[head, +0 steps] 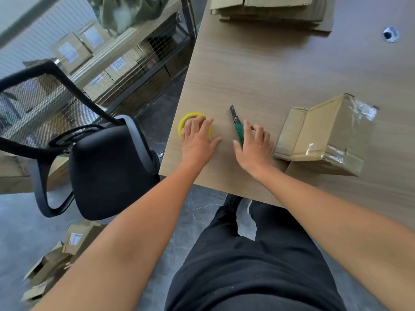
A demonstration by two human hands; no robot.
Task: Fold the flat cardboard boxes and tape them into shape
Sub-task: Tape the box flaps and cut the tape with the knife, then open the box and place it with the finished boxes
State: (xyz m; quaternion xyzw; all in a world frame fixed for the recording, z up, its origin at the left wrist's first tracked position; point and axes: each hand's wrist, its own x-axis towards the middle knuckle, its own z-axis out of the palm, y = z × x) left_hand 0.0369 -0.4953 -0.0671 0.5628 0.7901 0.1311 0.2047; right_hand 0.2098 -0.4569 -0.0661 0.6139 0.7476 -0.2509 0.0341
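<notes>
Tape roll [186, 117] left of knife [235, 121], folded box [323, 131] right, stack of flat boxes [269, 12] behind, all on table [247, 63]

Head camera looks steeply down, close over table [269, 70] corner.

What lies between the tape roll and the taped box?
In the head view, a green-handled utility knife lies on the table between tape roll and taped box, with the right hand over its handle.
</notes>
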